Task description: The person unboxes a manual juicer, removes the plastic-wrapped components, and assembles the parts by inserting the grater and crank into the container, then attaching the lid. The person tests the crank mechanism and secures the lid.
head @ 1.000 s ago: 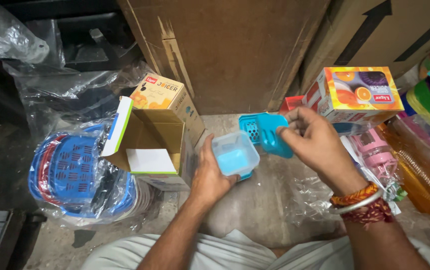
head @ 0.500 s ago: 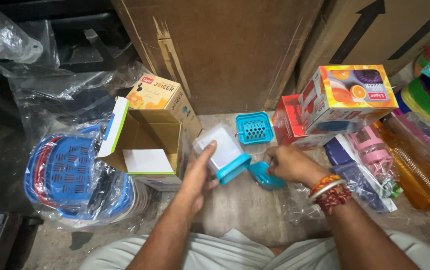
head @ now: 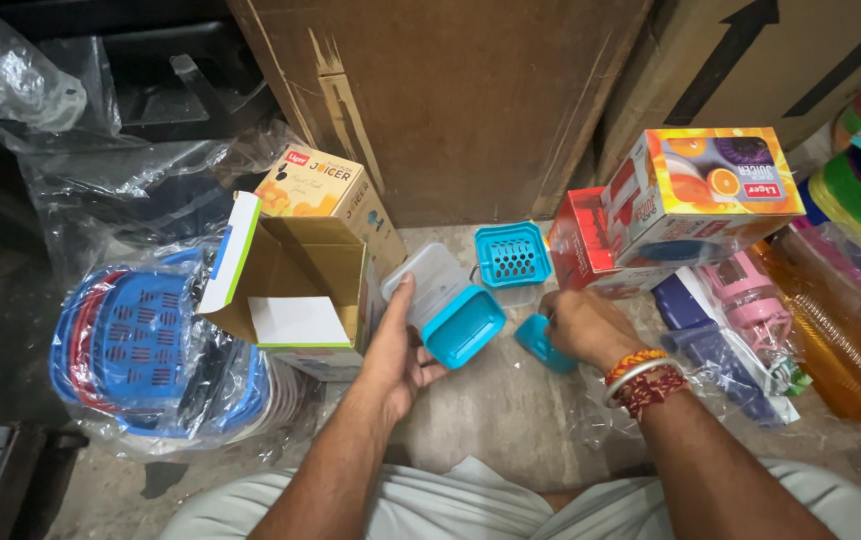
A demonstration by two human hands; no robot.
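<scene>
My left hand (head: 398, 352) holds a clear plastic container with a blue base (head: 448, 303), tilted on its side just above the floor. My right hand (head: 581, 325) rests low on the floor with its fingers on a small blue plastic part (head: 541, 343). A blue perforated square strainer piece (head: 513, 254) lies on the floor just behind both hands. An open cardboard box (head: 296, 285) with white and green flaps stands to the left of my left hand.
A large brown carton (head: 451, 100) stands behind. Colourful printed boxes (head: 696, 200) are stacked at the right, with a pink bottle (head: 751, 300) and wrapped plastic goods beside them. Blue baskets in plastic wrap (head: 141, 345) lie at the left.
My right hand put the blue strainer piece down on the floor and dropped to the small blue part. My left hand lowered and tilted the container.
</scene>
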